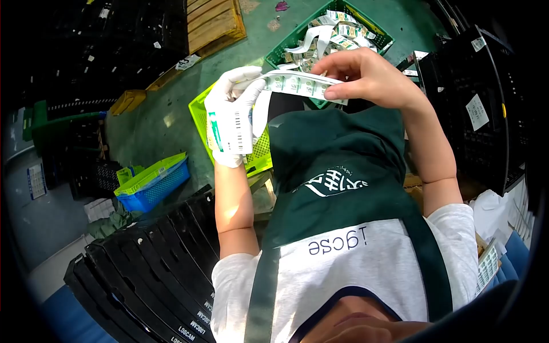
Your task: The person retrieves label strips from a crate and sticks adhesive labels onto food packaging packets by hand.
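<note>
A white strip of labels (294,86) with green print stretches between my two hands in front of the dark green apron. My left hand (229,100), in a white glove, grips the left end of it between thumb and fingers. A label with a barcode (239,131) lies against the glove near the wrist, and a loose white tail of strip (261,114) hangs beside it. My bare right hand (372,77) pinches the strip's right end between thumb and fingers.
Beyond my hands, a green crate (280,48) holds several printed packets and white strips. A lime basket (262,154) stands below my left hand. Black crates (148,268) are stacked at lower left, near a blue basket (154,186). A wooden pallet (214,26) lies at the top.
</note>
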### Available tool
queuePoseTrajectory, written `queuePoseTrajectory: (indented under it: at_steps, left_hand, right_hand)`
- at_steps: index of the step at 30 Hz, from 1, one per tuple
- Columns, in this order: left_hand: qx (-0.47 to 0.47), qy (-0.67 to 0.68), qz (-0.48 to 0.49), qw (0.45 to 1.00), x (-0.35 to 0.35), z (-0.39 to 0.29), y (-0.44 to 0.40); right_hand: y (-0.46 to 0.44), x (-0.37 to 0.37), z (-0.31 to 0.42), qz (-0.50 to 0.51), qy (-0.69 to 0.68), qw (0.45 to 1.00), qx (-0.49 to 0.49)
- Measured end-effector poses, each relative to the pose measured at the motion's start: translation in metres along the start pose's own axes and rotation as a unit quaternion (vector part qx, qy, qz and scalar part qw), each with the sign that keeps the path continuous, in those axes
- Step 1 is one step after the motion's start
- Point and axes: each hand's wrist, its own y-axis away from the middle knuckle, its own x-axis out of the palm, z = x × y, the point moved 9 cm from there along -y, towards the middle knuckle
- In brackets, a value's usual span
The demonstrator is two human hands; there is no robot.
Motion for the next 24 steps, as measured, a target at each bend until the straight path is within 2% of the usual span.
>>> queuePoseTrajectory:
  at_steps: [1,2,4,8,11,14,17,19,22,23,24]
  left_hand:
    - [0.027,-0.012,0.0,1.0,-0.002,-0.002,0.0]
    - [0.055,-0.024,0.0,0.998,-0.002,-0.005,-0.001]
    - [0.019,0.031,-0.002,0.999,-0.002,0.004,-0.004]
    - [-0.018,0.086,0.011,0.996,0.003,0.008,-0.005]
    - [-0.031,0.058,0.007,0.998,0.002,0.014,-0.006]
    - [-0.007,-0.04,0.018,0.999,0.003,0.009,-0.004]
    - [0.01,-0.079,0.046,0.996,0.007,0.012,-0.003]
    - [-0.047,-0.078,0.069,0.993,0.009,0.012,0.001]
    - [-0.115,-0.026,0.09,0.989,0.006,0.013,0.005]
    - [-0.128,-0.008,0.084,0.988,0.004,0.016,0.006]
    - [-0.142,0.01,0.078,0.987,0.003,0.021,0.007]
  right_hand:
    - [0.003,-0.002,0.003,-0.036,0.007,0.999,-0.037]
    - [0.003,-0.003,0.0,-0.04,0.005,0.999,-0.02]
    - [0.004,-0.006,-0.006,-0.05,0.002,0.999,0.015]
    - [0.002,-0.02,-0.004,-0.117,-0.026,0.993,-0.02]
    - [0.001,-0.024,-0.003,-0.139,-0.039,0.988,-0.049]
    - [0.002,-0.031,-0.002,-0.161,-0.039,0.984,-0.064]
    - [0.005,-0.039,0.001,-0.192,-0.032,0.976,-0.096]
    - [0.008,-0.042,0.005,-0.211,-0.034,0.968,-0.131]
    - [0.025,-0.034,0.027,-0.277,0.103,0.912,-0.284]
    - [0.028,-0.033,0.029,-0.289,0.088,0.905,-0.299]
    - [0.024,-0.034,0.022,-0.286,0.065,0.917,-0.269]
